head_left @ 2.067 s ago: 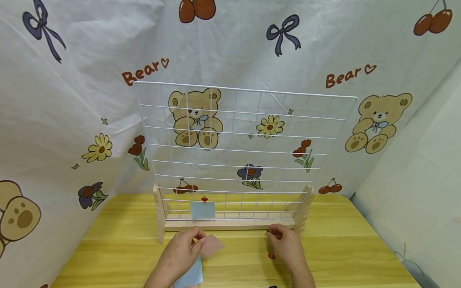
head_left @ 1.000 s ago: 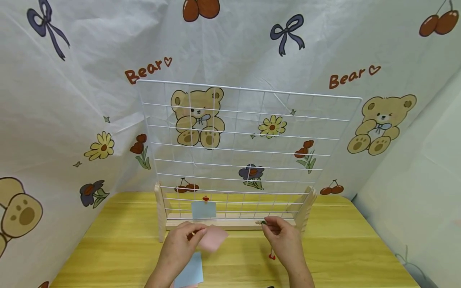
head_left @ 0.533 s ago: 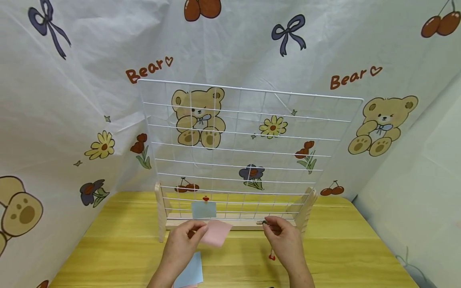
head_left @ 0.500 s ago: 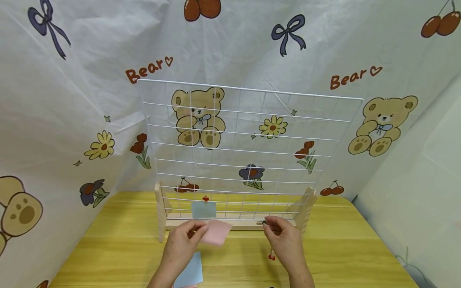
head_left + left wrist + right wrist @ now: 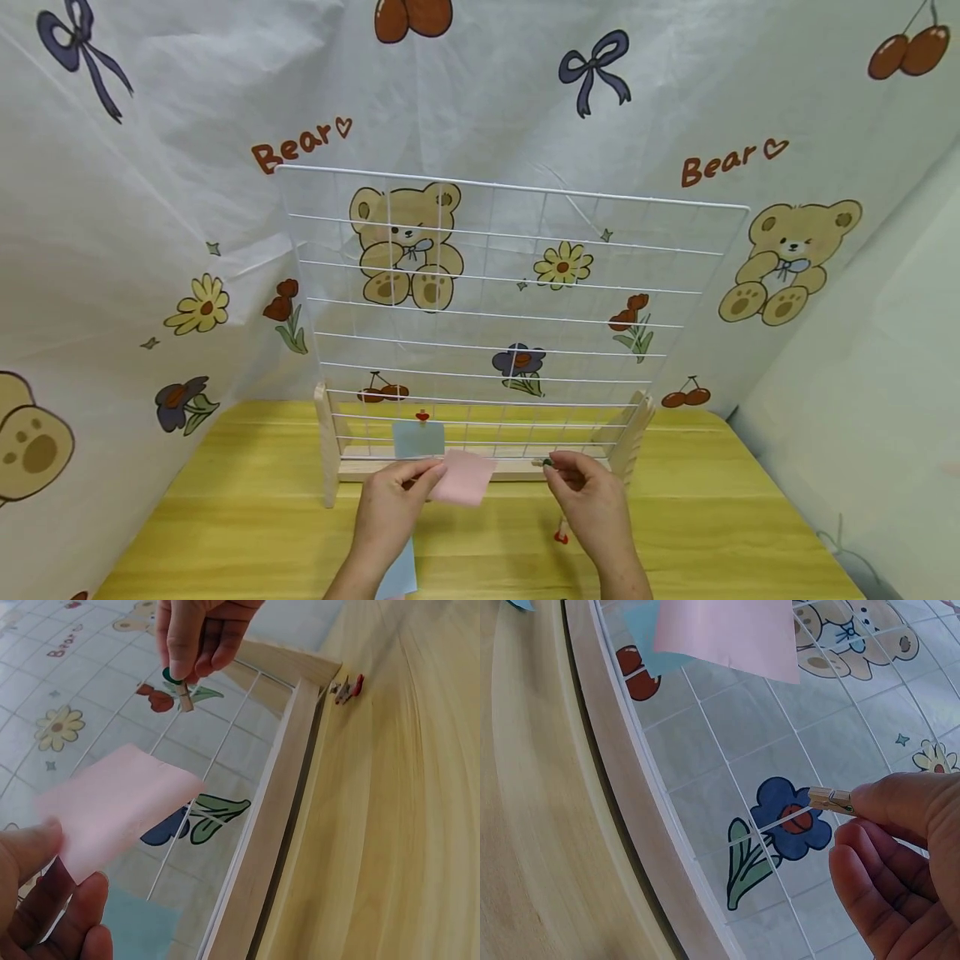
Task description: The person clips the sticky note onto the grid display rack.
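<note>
My left hand (image 5: 393, 504) pinches a pink paper note (image 5: 465, 477) by its left corner, between thumb and fingers, in front of the rack's wooden base. My right hand (image 5: 592, 500) pinches a small wooden clothespin (image 5: 831, 799) with a dark green decoration (image 5: 173, 675); its bare wooden end points left, toward the note. Behind both hands stands a white wire grid (image 5: 491, 317) in a wooden stand (image 5: 495, 469). A light blue note (image 5: 418, 439) hangs low on the grid, under a clothespin with a red heart (image 5: 423, 416).
Another blue paper (image 5: 400, 575) lies on the wooden table (image 5: 247, 517), partly behind my left forearm. A clothespin with a red decoration (image 5: 561, 537) lies by my right wrist. A bear-printed white cloth (image 5: 202, 167) hangs behind the grid.
The left hand has lifted the pink note and brought it right, now flatter to view. My right hand has raised the green clothespin slightly and turned its wooden end left, then stayed nearly still.
</note>
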`<state>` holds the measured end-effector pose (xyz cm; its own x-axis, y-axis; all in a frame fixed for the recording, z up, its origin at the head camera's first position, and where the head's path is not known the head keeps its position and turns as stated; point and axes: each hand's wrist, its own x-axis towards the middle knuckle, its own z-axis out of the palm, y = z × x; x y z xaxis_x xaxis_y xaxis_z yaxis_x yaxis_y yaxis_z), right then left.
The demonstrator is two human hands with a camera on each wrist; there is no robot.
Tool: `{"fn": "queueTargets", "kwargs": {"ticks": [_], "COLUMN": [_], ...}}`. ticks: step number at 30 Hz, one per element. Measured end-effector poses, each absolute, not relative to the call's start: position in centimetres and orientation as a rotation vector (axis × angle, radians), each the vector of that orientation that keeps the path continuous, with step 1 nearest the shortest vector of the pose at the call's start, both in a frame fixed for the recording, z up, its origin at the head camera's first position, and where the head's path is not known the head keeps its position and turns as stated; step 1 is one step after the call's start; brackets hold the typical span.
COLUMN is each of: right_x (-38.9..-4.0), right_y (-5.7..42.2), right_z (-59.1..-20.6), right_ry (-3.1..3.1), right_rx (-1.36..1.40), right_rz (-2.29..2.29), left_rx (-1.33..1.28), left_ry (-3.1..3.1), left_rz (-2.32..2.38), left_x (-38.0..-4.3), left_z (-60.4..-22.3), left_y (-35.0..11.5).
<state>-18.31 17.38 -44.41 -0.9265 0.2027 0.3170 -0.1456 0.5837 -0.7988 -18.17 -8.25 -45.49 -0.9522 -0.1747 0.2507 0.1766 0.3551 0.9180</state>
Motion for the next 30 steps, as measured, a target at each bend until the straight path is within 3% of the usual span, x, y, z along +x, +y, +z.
{"fn": "queueTargets", "kwargs": {"ticks": [30], "right_x": [-18.6], "right_y": [17.0], "right_z": [-44.9], "right_ry": [-2.386], "right_rx": [0.01], "right_rz": [1.286], "left_rx": [0.066], "left_ry": [-2.27], "left_rz": [-1.762], "left_x": [-20.1], "left_z": [-45.1], "left_y": [-5.8]}}
